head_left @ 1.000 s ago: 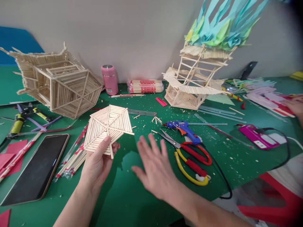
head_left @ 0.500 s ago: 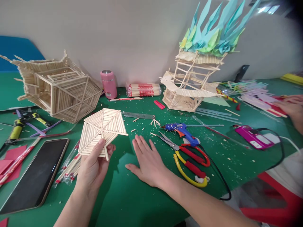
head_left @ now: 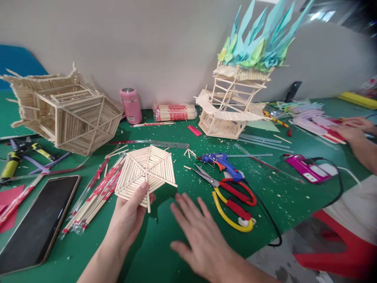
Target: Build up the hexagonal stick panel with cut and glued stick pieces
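My left hand (head_left: 129, 218) pinches the hexagonal stick panel (head_left: 146, 171) at its lower edge, thumb on top, fingers under it, lifted off the green table (head_left: 165, 251) at centre-left of the frame. My right hand (head_left: 200, 239) is flat and spread, fingers apart, holding nothing, over bare mat at lower centre, just beside the panel but not touching it. The panel looks finished: six wedges filled with sticks, spokes meeting in the middle, one spoke poking past the lower edge. It matches the hexagonal face of the big stick house (head_left: 67, 114) at upper left, so I judge this piece is built and not yet attached to anything. The blue glue gun (head_left: 220, 162) and the red-and-yellow scissors (head_left: 235, 200) lie right of centre, untouched. Wrapped chopsticks (head_left: 94, 196) lie loose left of the panel, and a full pack (head_left: 175, 113) sits by the wall, so stock is left. The tower with paper cranes (head_left: 235, 102) stands upper right. Another person's hands (head_left: 350, 127) work at the right edge. A phone (head_left: 38, 220) lies lower left.
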`<state>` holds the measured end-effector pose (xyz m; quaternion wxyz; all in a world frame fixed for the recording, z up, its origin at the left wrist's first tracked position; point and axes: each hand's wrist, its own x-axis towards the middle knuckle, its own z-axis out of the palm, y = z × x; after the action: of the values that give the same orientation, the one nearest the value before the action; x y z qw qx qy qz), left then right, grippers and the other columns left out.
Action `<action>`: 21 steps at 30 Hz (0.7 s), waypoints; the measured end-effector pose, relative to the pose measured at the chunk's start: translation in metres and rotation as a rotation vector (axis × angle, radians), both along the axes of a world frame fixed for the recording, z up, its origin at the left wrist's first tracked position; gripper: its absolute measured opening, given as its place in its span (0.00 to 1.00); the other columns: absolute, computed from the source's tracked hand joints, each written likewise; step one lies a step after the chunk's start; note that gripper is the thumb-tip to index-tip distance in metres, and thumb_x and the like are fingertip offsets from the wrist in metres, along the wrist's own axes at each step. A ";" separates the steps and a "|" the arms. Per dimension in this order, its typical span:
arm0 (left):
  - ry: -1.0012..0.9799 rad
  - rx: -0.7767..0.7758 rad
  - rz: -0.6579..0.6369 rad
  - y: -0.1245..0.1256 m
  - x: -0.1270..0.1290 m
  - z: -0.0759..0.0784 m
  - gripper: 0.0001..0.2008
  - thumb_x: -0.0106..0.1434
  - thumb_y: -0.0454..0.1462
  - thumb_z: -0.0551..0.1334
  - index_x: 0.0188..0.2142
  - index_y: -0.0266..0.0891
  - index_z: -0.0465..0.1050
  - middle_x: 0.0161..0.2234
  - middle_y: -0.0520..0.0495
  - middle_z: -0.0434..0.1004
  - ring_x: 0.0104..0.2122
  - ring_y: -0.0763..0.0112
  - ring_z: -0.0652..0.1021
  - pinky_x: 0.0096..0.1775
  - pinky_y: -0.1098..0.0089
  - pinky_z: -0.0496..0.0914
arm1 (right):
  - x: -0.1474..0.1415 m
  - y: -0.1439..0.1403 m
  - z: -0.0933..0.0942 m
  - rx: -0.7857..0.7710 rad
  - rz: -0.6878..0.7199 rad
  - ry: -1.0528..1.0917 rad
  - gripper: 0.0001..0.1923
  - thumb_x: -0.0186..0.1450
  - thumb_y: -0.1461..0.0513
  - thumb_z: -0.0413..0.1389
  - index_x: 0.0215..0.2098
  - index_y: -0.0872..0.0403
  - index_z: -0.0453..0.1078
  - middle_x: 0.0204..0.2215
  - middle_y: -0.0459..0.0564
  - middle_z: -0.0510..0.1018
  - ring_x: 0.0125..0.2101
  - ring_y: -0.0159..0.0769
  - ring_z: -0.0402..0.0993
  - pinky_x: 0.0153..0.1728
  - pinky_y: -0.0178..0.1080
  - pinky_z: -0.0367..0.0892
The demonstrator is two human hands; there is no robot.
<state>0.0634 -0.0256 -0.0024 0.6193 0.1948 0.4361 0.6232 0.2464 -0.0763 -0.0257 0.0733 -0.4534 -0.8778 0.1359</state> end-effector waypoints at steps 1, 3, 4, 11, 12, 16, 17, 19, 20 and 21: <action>-0.002 -0.004 -0.025 -0.001 0.002 0.000 0.12 0.49 0.35 0.69 0.34 0.37 0.75 0.30 0.50 0.74 0.23 0.77 0.71 0.25 0.75 0.71 | 0.010 0.001 -0.001 0.068 -0.102 -0.027 0.30 0.66 0.54 0.46 0.63 0.58 0.48 0.63 0.59 0.50 0.62 0.51 0.43 0.55 0.61 0.50; -0.005 -0.006 -0.068 -0.004 0.004 0.000 0.12 0.51 0.36 0.68 0.36 0.38 0.75 0.31 0.49 0.74 0.24 0.76 0.71 0.26 0.74 0.71 | 0.024 0.003 0.001 0.191 -0.225 -0.043 0.25 0.67 0.59 0.45 0.61 0.59 0.54 0.61 0.58 0.54 0.62 0.49 0.45 0.54 0.58 0.55; -0.006 -0.005 -0.085 -0.005 0.005 0.000 0.12 0.51 0.36 0.68 0.37 0.38 0.75 0.31 0.49 0.74 0.24 0.76 0.70 0.26 0.74 0.71 | 0.025 0.002 0.002 0.239 -0.247 -0.034 0.24 0.67 0.61 0.44 0.60 0.59 0.55 0.61 0.58 0.55 0.62 0.49 0.45 0.54 0.57 0.56; 0.018 0.017 -0.113 -0.007 0.004 0.000 0.09 0.53 0.38 0.67 0.35 0.39 0.75 0.29 0.50 0.73 0.23 0.78 0.69 0.27 0.75 0.69 | 0.010 -0.006 0.006 0.080 0.207 0.002 0.31 0.64 0.50 0.47 0.60 0.57 0.54 0.60 0.57 0.58 0.59 0.49 0.52 0.52 0.54 0.60; 0.023 0.018 -0.120 -0.007 0.004 0.000 0.09 0.53 0.38 0.67 0.35 0.39 0.75 0.29 0.50 0.73 0.24 0.78 0.69 0.27 0.76 0.69 | 0.014 -0.004 0.004 0.094 0.157 0.003 0.30 0.65 0.51 0.47 0.60 0.58 0.54 0.59 0.58 0.60 0.59 0.50 0.53 0.52 0.55 0.59; 0.038 0.009 -0.165 -0.009 0.006 0.002 0.08 0.53 0.39 0.67 0.31 0.37 0.75 0.29 0.48 0.73 0.25 0.76 0.70 0.27 0.76 0.69 | 0.035 0.012 0.005 0.248 -0.284 0.234 0.23 0.66 0.60 0.48 0.59 0.55 0.56 0.57 0.60 0.64 0.57 0.49 0.58 0.53 0.56 0.57; 0.039 0.002 -0.177 -0.010 0.007 0.001 0.08 0.53 0.39 0.67 0.31 0.36 0.75 0.29 0.48 0.74 0.25 0.76 0.71 0.27 0.76 0.69 | 0.035 0.016 0.009 0.215 -0.354 0.365 0.23 0.65 0.60 0.49 0.58 0.54 0.56 0.55 0.59 0.66 0.54 0.47 0.61 0.51 0.53 0.60; 0.038 -0.009 -0.203 -0.012 0.009 0.001 0.08 0.53 0.38 0.67 0.32 0.37 0.76 0.31 0.48 0.75 0.25 0.76 0.71 0.27 0.76 0.69 | 0.029 0.022 0.019 -0.018 -0.472 0.646 0.19 0.65 0.58 0.49 0.54 0.52 0.59 0.48 0.56 0.70 0.43 0.41 0.70 0.42 0.44 0.68; 0.034 -0.010 -0.214 -0.012 0.011 0.000 0.08 0.53 0.38 0.67 0.33 0.37 0.76 0.31 0.48 0.75 0.25 0.77 0.71 0.27 0.77 0.69 | 0.021 0.023 0.025 -0.199 -0.512 0.785 0.18 0.65 0.56 0.50 0.51 0.52 0.61 0.42 0.54 0.72 0.36 0.37 0.72 0.36 0.40 0.70; 0.029 -0.010 -0.221 -0.013 0.012 -0.001 0.09 0.53 0.38 0.67 0.34 0.38 0.76 0.31 0.48 0.76 0.25 0.77 0.72 0.27 0.77 0.69 | 0.013 0.024 0.029 -0.402 -0.526 0.908 0.16 0.64 0.54 0.51 0.47 0.52 0.63 0.37 0.51 0.73 0.32 0.34 0.71 0.31 0.37 0.69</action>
<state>0.0751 -0.0387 -0.0029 0.6790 0.2477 0.4238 0.5459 0.2593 -0.0520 0.0036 0.3872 -0.5583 -0.5723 0.4592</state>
